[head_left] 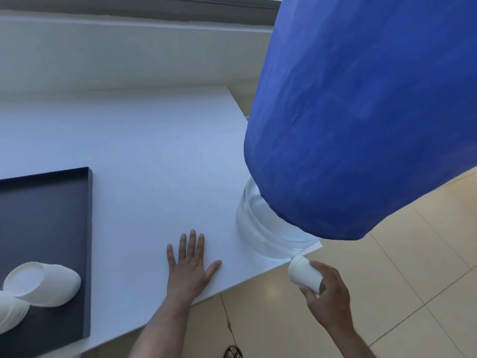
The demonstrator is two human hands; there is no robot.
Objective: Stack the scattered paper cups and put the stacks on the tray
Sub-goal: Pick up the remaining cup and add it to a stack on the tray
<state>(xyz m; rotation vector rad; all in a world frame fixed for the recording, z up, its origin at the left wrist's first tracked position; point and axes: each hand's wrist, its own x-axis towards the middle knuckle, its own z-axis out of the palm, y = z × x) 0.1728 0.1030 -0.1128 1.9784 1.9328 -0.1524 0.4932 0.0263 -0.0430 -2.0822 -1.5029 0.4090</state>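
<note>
Sandalled foot [232, 351] at bottom centre, on beige tiled floor [402, 293]. Right hand [326, 290] at lower right, off the tabletop edge and above the floor, fingers and thumb curled round a single white paper cup [304, 273]; cup tilted, base toward the tabletop corner, mouth hidden in the palm. Left hand [190, 262] at lower centre, released, pressed flat on the white tabletop [134, 156] with fingers straight and spread, holding nothing. Dark tray [87, 228] at lower left on the tabletop, well apart from the left hand. Two stacks of white cups [44, 284] lying on their sides inside the tray at its near left part, one crossing the other; lower stack cut by the frame edge. Clear glass bowl [260, 233] at the tabletop's right corner, just beside the held cup. Large blue cloth shape [361, 112] filling upper right, overlapping the bowl. Pale wall ledge [129, 47] across the top.
</note>
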